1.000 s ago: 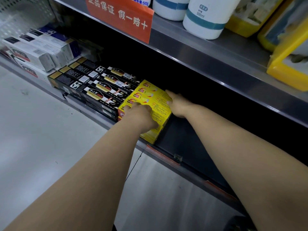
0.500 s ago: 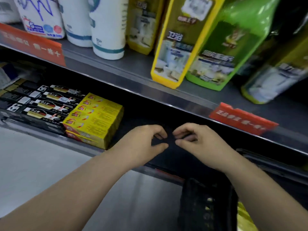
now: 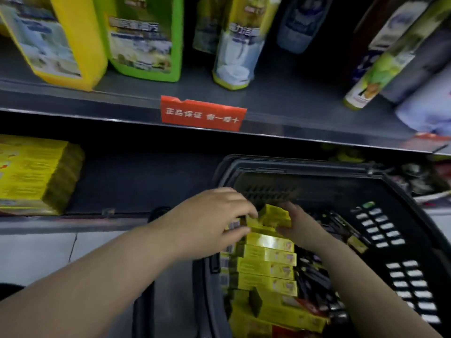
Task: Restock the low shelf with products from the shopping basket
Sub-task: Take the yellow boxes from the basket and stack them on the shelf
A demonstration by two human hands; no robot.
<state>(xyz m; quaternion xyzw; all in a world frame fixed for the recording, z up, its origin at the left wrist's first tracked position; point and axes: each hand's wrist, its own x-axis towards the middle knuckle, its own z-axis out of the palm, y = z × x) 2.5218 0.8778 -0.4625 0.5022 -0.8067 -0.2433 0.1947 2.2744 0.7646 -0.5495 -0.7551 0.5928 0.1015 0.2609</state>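
Left grip [image 3: 214, 220] and right grip [image 3: 301, 231] are holding a box [image 3: 275, 215] in the basket [image 3: 292, 164].
Curled fingers [image 3: 245, 211] are pinching its ends, atop the basket's row [image 3: 268, 264], well right of the shelf [image 3: 146, 184] stack [image 3: 31, 174].

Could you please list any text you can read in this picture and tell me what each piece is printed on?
"正品保证 假一赔十": white characters on the red tag at the upper shelf's front edge; the second half is blurred, so I am less sure of it.
Labels on the bottles and packs on the upper shelf: blurred, unreadable.
Print on the yellow boxes in the basket: too small to read.
Print on the yellow boxes on the low shelf: blurred, unreadable.
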